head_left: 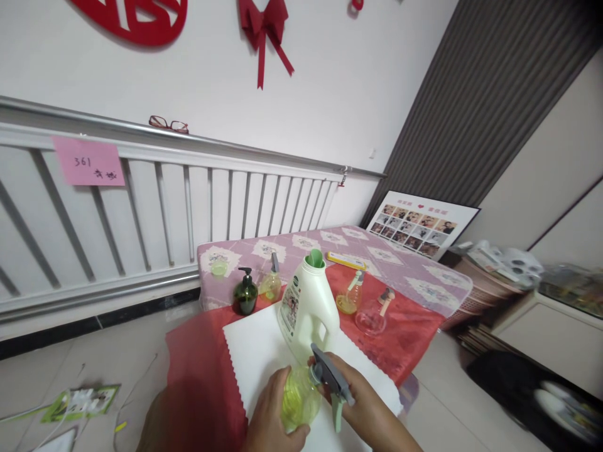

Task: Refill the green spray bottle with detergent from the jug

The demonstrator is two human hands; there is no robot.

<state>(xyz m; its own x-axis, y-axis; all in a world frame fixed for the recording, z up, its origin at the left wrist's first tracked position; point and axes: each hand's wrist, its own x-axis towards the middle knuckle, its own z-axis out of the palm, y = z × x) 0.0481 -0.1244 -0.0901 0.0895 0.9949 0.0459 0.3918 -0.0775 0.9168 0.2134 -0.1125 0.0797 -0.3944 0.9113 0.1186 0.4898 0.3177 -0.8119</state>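
My left hand [271,408] is wrapped round the clear body of a spray bottle [299,397] with yellow-green liquid in it. At its neck, my right hand [355,389] grips the grey spray head [330,371], which has a pale green trigger; the head sits at the bottle's mouth. The bottle is tilted over a white mat [257,336]. Just beyond my hands stands a large pale detergent jug [306,295], its neck uncapped with a green spout inside. Whether the spray head is screwed tight, I cannot tell.
Behind the jug stand a dark green pump bottle [245,295], a spray bottle [270,285], an amber spray bottle [348,300] and a pink one [371,317]. A small green cap [219,269] and a yellow box [347,260] lie on the patterned tablecloth [325,242]. A radiator [211,201] runs behind.
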